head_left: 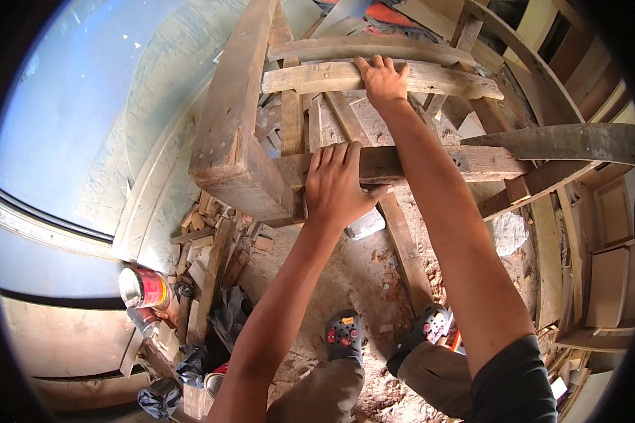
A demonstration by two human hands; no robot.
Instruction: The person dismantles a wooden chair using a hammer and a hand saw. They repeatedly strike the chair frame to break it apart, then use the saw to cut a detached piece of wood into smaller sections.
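A rough wooden frame of worn beams and slats stands in front of me. My left hand [336, 189] grips its near rail [473, 162], the fingers over the top and the thumb stretched to the right. Farther off, my right hand [386, 84] holds a pale wooden slat [450, 80], with the fingertips over its far edge. Behind that slat runs a second, nearly parallel slat [370, 48]. On the left, a thick squared timber [226, 134] adjoins the rail. My palms hide parts of the wood beneath them.
A curved wooden piece [564, 143] juts out at the right. Wood offcuts, a paint can [144, 287] and black plastic [229, 314] litter the left side. A blue panel [70, 127] stands at the far left. My clogs [343, 335] rest on the dusty floor [296, 282].
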